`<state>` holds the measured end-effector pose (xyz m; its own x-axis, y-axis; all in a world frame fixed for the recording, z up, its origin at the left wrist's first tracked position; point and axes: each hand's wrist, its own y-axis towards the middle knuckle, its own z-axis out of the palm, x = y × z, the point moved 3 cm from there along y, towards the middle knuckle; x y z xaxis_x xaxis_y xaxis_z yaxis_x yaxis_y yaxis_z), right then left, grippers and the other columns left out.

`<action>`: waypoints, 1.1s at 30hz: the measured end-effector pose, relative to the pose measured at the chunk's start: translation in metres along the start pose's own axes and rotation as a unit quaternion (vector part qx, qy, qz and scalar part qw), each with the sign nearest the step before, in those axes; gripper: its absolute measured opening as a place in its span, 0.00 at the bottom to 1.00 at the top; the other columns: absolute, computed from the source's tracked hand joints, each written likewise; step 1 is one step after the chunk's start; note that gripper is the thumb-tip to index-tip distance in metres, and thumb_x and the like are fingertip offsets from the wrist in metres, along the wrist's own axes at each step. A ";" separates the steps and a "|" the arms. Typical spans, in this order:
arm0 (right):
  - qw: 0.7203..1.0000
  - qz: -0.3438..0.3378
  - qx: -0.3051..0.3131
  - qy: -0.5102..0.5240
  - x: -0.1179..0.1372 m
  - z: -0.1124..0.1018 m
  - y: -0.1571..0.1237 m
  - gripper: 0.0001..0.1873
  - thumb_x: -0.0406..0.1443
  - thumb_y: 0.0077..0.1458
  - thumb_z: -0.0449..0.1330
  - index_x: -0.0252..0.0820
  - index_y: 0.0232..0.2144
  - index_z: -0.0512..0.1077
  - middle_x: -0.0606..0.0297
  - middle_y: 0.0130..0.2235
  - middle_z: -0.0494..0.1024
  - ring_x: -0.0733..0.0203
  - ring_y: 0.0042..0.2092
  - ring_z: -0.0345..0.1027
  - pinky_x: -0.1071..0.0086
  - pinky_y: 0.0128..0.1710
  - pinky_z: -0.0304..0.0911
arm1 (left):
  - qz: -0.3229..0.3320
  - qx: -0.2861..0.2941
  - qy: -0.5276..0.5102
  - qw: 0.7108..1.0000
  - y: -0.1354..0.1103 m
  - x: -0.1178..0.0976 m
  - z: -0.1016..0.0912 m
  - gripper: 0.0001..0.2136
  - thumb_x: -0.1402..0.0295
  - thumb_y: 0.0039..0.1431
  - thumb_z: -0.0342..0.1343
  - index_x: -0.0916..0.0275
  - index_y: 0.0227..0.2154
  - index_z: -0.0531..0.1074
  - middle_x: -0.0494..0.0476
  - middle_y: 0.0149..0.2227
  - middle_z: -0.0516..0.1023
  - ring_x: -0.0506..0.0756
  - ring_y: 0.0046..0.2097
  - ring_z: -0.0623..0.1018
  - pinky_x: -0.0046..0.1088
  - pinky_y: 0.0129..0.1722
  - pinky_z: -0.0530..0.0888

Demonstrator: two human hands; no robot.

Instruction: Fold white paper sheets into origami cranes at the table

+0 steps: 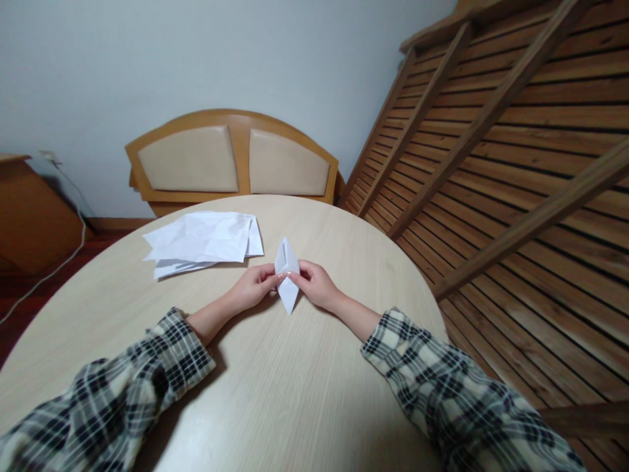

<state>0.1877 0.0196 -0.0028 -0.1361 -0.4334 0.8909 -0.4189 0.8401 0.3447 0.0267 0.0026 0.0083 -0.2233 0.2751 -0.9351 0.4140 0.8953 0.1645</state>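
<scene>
A small white folded paper shape (287, 272), pointed at both ends, stands on edge near the middle of a round pale wooden table (275, 393). My left hand (254, 286) pinches its left side and my right hand (314, 283) pinches its right side; both have the fingers closed on the paper. Both forearms wear plaid sleeves and rest on the tabletop.
A loose pile of white paper sheets (204, 241) lies on the table's far left. Behind the table leans a wooden headboard with beige pads (233, 160). A slatted wooden frame (501, 151) stands at the right; a cable (49, 265) runs along the floor at the left.
</scene>
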 end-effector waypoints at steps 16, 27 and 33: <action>0.990 0.075 -0.009 0.116 0.005 0.001 0.000 0.20 0.52 0.56 0.57 0.43 0.28 0.65 0.69 0.27 0.66 0.65 0.29 0.62 0.69 0.29 0.60 | 0.025 -0.084 -0.054 0.995 0.005 0.008 -0.006 0.12 0.58 0.58 0.57 0.63 0.32 0.67 0.47 0.23 0.68 0.48 0.25 0.68 0.24 0.26 0.67; 0.996 0.019 -0.034 0.082 0.004 0.003 0.002 0.14 0.46 0.54 0.63 0.43 0.35 0.67 0.67 0.33 0.70 0.64 0.34 0.65 0.69 0.32 0.63 | 0.018 -0.081 -0.052 0.995 0.005 0.012 -0.004 0.13 0.57 0.57 0.58 0.63 0.31 0.67 0.50 0.27 0.72 0.49 0.28 0.72 0.25 0.28 0.70; 0.998 -0.017 -0.046 0.026 0.007 0.001 0.001 0.15 0.45 0.54 0.64 0.43 0.41 0.73 0.62 0.42 0.70 0.61 0.41 0.68 0.64 0.39 0.69 | 0.001 -0.070 -0.059 0.996 0.004 0.011 -0.004 0.18 0.51 0.60 0.52 0.64 0.35 0.71 0.54 0.33 0.74 0.53 0.34 0.75 0.28 0.31 0.75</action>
<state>0.1858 0.0171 0.0035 -0.0753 -0.4469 0.8914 -0.3374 0.8526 0.3989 0.0220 0.0104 0.0005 -0.1129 0.2416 -0.9638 0.2856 0.9370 0.2014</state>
